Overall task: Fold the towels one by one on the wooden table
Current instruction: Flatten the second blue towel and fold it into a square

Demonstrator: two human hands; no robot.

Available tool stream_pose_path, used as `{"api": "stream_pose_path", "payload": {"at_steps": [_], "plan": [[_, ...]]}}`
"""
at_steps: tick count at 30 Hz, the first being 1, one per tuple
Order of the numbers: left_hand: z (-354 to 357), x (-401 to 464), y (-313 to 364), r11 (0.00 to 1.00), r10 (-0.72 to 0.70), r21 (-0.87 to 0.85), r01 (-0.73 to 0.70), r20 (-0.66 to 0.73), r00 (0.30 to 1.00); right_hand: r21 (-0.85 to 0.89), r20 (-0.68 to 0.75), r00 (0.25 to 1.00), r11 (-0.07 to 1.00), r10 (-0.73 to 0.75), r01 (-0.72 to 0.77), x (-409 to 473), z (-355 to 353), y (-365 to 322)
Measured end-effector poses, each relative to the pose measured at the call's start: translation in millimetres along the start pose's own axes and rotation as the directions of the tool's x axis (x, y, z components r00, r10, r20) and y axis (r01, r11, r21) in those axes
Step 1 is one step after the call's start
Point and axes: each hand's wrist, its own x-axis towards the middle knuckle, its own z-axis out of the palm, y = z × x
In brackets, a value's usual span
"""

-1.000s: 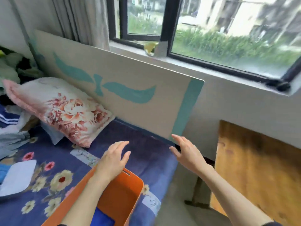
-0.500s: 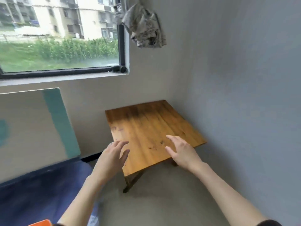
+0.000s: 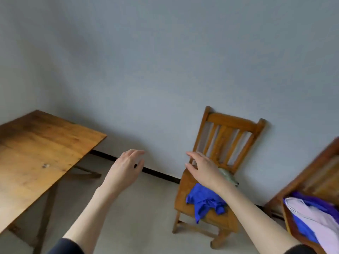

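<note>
Bare wooden table (image 3: pixel 36 154), wooden chair (image 3: pixel 207 215) bearing crumpled blue towel (image 3: pixel 205 200)

A plain grey-blue wall (image 3: pixel 165 61) is filling most of the view, a wooden chair (image 3: pixel 227 136) is standing against it on the pale floor (image 3: pixel 143 208), and a dark baseboard (image 3: pixel 157 172) is running along the wall's foot.

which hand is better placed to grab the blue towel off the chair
Right. The right hand is open over the chair seat, just above the blue towel. The left hand is open too, over bare floor between the wooden table and chair.
</note>
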Motion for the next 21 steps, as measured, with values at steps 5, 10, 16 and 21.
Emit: {"api": "stream_pose_path", "payload": {"at_steps": [5,10,16,21], "plan": [[69.0,32.2,70.2,0.991,0.130,-0.037,-0.126,0.163,0.978,0.046,-0.065,0.980,0.981,0.190,-0.187,-35.7,-35.5,90.2],[137.3,71.2,111.8,0.983,0.182,-0.071,-0.169,0.261,0.948,0.050,-0.087,0.949,0.953,0.302,-0.299,-40.7,-43.2,164.9],[246.7,106.1,108.6,0.988,0.149,-0.112,-0.109,0.473,0.868,0.046,0.022,0.917,0.915,0.399,-0.400,-11.7,-10.4,249.7],[339.9,126.7,76.1,0.999,0.010,-0.031,0.017,0.702,0.712,0.055,0.154,0.863,0.868,0.481,-0.493,27.0,42.7,314.3]]}}
